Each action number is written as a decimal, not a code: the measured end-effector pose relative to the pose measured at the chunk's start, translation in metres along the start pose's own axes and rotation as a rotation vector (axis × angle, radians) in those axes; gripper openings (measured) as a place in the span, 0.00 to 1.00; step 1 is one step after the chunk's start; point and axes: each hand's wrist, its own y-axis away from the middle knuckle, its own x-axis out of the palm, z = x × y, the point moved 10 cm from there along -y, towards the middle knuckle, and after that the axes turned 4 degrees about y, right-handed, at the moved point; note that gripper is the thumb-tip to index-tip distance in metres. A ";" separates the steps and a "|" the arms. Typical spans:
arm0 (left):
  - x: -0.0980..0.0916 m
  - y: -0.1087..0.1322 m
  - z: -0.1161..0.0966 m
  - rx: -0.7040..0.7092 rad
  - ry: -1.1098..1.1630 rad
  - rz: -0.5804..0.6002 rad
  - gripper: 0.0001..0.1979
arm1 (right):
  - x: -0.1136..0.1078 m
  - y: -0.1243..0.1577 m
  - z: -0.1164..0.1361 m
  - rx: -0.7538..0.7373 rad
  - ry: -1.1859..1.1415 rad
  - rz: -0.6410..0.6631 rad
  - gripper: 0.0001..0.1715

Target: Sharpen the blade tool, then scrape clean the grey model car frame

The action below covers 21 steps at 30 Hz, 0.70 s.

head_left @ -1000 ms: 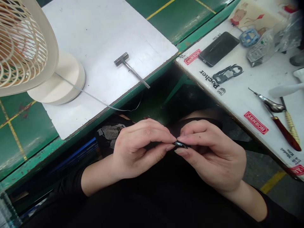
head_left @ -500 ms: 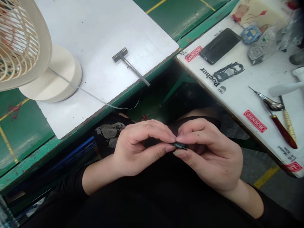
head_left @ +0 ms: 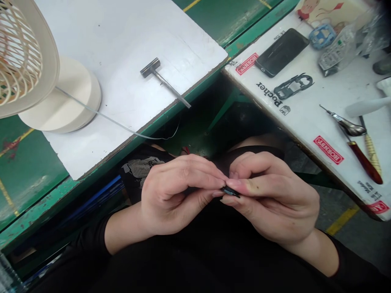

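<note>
A small dark plastic part (head_left: pixel 231 191) is pinched between both hands above my lap. My left hand (head_left: pixel 180 193) grips its left end between thumb and fingertips. From the other side, my right hand (head_left: pixel 271 197) closes thumb and forefinger on it. Most of the part is covered by the fingers, so its full shape cannot be made out. To the upper right, a dark grey frame-like plastic piece (head_left: pixel 285 90) lies on the white-covered table, apart from both hands.
Left, a cream fan (head_left: pixel 73 97) and a metal T-shaped hammer (head_left: pixel 166 82) are on a white board (head_left: pixel 122 32). On the right table lie a phone (head_left: pixel 281 52), a blue toy-car-like piece (head_left: pixel 322 36), a bagged grey part (head_left: pixel 332 57), a hooked metal tool (head_left: pixel 348 125) and a brown-handled tool (head_left: pixel 365 162).
Both hands keep hold of the small part. My right forefinger has straightened over it and now covers more of it. The fingers of my left hand are closer together.
</note>
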 end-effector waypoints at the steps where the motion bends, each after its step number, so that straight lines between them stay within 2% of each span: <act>1: 0.001 0.000 -0.001 0.008 -0.009 0.011 0.16 | 0.000 0.001 0.001 -0.025 -0.018 -0.011 0.21; 7: 0.002 0.000 -0.006 0.016 -0.029 0.017 0.13 | -0.001 0.004 -0.002 -0.101 -0.091 -0.069 0.14; 12: 0.003 0.001 -0.007 0.005 -0.049 0.018 0.14 | -0.002 0.005 0.002 -0.147 -0.101 -0.081 0.11; 15: 0.002 0.003 -0.001 -0.045 0.003 0.016 0.14 | 0.001 0.004 0.000 -0.078 -0.054 -0.027 0.12; 18: 0.000 0.005 0.011 -0.162 0.076 -0.004 0.13 | 0.000 0.001 -0.003 0.024 0.042 0.034 0.14; 21: -0.001 0.005 0.018 -0.256 0.089 0.018 0.13 | -0.002 -0.005 0.007 -0.027 0.194 0.140 0.15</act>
